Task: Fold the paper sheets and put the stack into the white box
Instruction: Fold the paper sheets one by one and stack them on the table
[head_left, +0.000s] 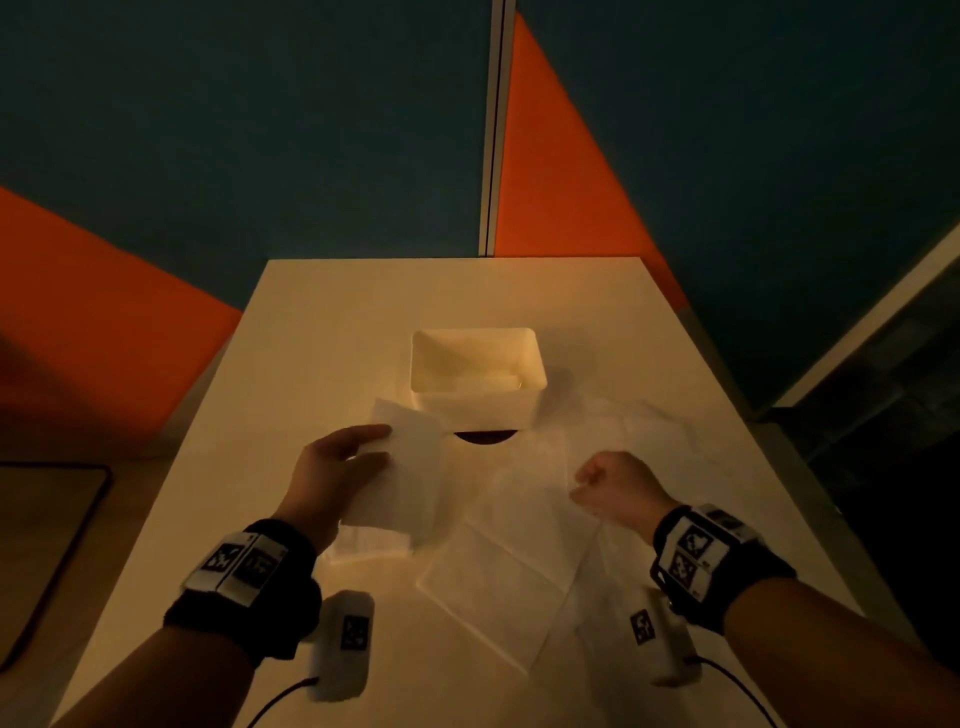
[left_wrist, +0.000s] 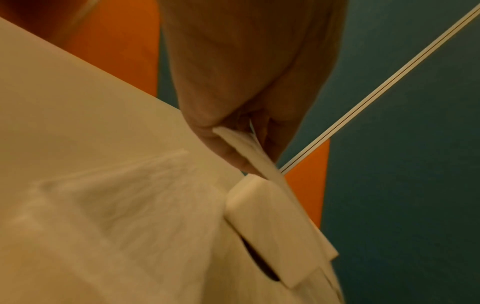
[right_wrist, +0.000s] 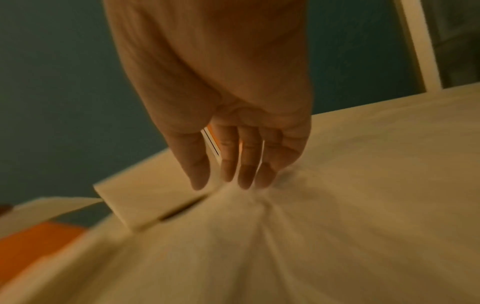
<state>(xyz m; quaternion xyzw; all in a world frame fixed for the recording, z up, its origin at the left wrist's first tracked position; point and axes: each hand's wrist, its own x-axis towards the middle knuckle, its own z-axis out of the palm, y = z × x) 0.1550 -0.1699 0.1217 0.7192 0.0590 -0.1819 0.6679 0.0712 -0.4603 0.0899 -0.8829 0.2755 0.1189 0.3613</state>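
Left hand (head_left: 332, 467) is pinching folded stack (head_left: 402, 467), lifted above table (head_left: 311, 322) | box (head_left: 478, 364) is lying just ahead-right, nearer this hand | right hand (head_left: 615, 486) is gathering sheet (head_left: 519, 519), fingers bunching it.

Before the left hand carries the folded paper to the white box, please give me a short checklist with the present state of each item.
1. Left hand grips the folded paper: ok.
2. White box open on top: ok.
3. Box empty: cannot tell, something pale lies inside.
4. Right hand clear of the box: ok.
5. All sheets folded: not ok, an unfolded sheet lies flat on the table.
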